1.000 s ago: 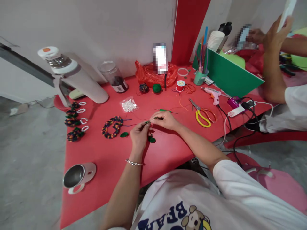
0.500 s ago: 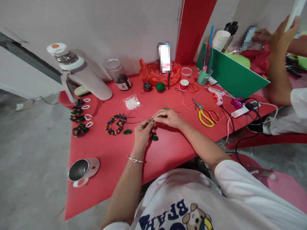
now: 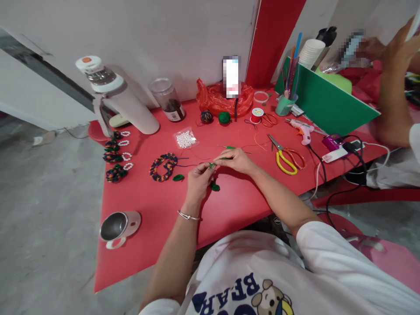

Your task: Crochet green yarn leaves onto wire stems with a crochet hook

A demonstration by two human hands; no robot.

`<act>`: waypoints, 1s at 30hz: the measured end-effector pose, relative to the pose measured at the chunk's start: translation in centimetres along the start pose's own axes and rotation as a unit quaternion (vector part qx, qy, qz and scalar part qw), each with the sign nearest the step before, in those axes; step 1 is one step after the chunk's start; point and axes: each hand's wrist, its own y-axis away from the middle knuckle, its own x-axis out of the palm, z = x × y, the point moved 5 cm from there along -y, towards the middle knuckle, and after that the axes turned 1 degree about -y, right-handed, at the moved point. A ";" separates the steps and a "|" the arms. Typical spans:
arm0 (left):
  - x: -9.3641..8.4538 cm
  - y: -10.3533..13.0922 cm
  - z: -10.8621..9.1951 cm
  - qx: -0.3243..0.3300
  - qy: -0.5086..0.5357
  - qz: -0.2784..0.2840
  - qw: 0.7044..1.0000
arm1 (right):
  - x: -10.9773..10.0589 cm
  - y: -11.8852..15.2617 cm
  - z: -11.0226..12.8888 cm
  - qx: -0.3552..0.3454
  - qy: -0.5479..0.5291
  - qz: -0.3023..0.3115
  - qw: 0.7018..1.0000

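Both hands meet over the red table. My left hand (image 3: 197, 180) is closed in a pinch on a small piece of green yarn (image 3: 211, 165). Fingertips of my right hand (image 3: 236, 161) pinch the same green yarn from the right, close beside the left fingertips. Just below the hands lies a dark green leaf-shaped yarn piece (image 3: 215, 187); a second green yarn piece (image 3: 178, 177) rests left of my left hand. Farther left is a multicoloured knitted loop (image 3: 153, 173) with loose yarn ends. Behind my right hand lies a thin hook with a green grip (image 3: 231, 148).
Yellow-and-red-handled scissors (image 3: 286, 162), a pink glue gun (image 3: 305, 132) and a power strip (image 3: 331, 156) with cables lie right. Pearl beads (image 3: 185, 138), a green yarn ball (image 3: 224, 117) and a jar (image 3: 167, 99) stand behind. A mug (image 3: 134, 222) is front left. Another person's arm (image 3: 390, 87) is far right.
The head view has turned slightly left, so everything on the table appears shifted right. Both hands keep their pinch on the green yarn with little visible movement.
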 end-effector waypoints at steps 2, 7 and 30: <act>0.0 0.0 0.0 0.005 -0.002 0.001 1.000 | 0.1 0.0 -0.2 0.004 0.003 0.012 1.000; -0.1 -0.1 0.1 0.013 -0.009 0.007 1.000 | -0.1 0.0 -0.1 0.000 0.025 0.001 1.000; -0.1 -0.2 0.6 -0.042 0.016 0.037 0.998 | 0.4 0.2 0.9 -0.012 0.093 0.014 0.996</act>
